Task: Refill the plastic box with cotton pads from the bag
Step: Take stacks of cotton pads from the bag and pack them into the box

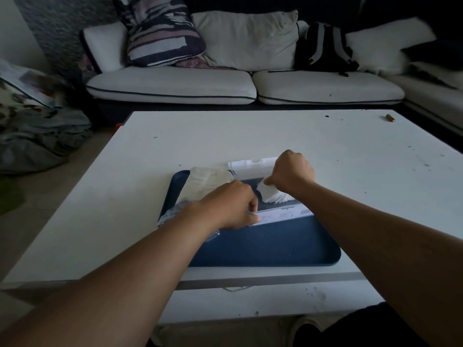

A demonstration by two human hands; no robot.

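Here, on the white bench (300,146), a blue tray (275,244) sits near the front edge. At the tray's left edge lies the clear bag (205,181) of cotton pads. The left hand (233,206) grips the near wall of the plastic box (283,215), fingers curled over its rim. The box stands mid-tray, its white lid (253,165) open toward the far edge. The right hand (290,174) pinches a fanned stack of cotton pads (273,195) inside the box.
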